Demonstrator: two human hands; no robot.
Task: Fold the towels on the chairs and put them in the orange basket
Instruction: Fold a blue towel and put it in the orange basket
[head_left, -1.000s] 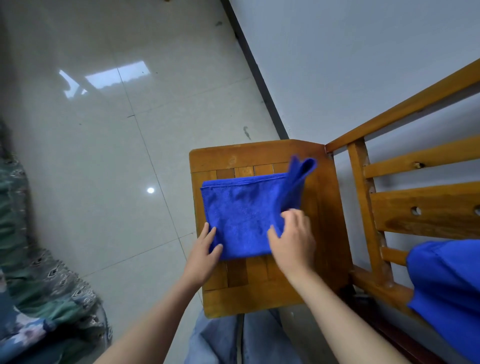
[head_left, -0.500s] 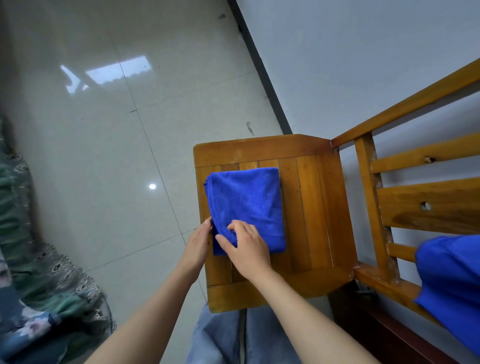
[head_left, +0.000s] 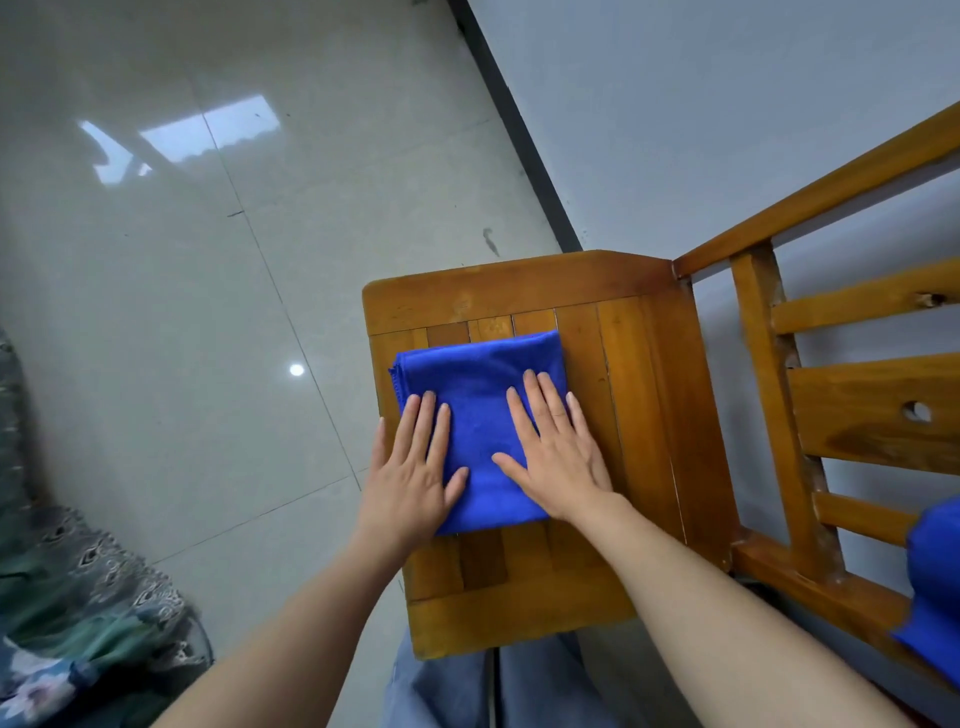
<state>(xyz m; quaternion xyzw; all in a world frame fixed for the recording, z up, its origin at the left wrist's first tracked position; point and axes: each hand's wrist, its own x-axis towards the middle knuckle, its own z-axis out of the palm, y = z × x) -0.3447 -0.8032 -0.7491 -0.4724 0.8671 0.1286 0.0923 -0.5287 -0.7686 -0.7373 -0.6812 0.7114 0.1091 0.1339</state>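
Observation:
A folded blue towel (head_left: 480, 384) lies flat on the slatted seat of a wooden chair (head_left: 623, 364). My left hand (head_left: 413, 470) presses on the towel's left edge with straight fingers, partly over the seat. My right hand (head_left: 558, 452) lies flat on the towel's right half, fingers spread. A second blue towel (head_left: 935, 587) hangs at the right edge of the view, cut off by the frame. The orange basket is not in view.
The chair's wooden backrest (head_left: 862, 410) runs along the right, against a pale wall (head_left: 727, 130). Glossy floor tiles (head_left: 208, 312) fill the left. Patterned green fabric (head_left: 78, 597) lies at the lower left. My legs in jeans (head_left: 493, 686) are below the seat.
The towel's right flap was folded over to the left, leaving a narrower rectangle. Both hands then opened and now lie flat on top of it.

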